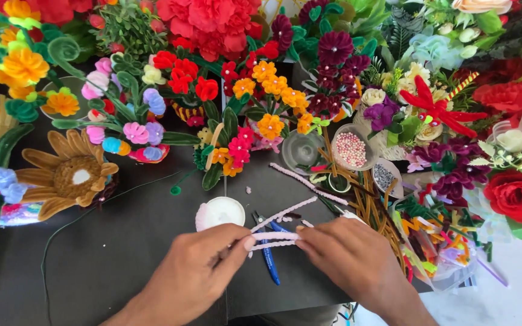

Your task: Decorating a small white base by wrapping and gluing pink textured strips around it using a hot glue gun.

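Over a dark matte tabletop [122,253], the left hand [197,271] and right hand [348,256] pinch opposite ends of fuzzy pale pink pipe cleaners [273,240] above blue-handled pliers [268,256], with a round white lid [220,212] just beyond and crowded bright handmade flower bouquets [261,90] filling the far edge.

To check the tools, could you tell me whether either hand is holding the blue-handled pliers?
No, the pliers lie on the table while both hands pinch a pink pipe cleaner.
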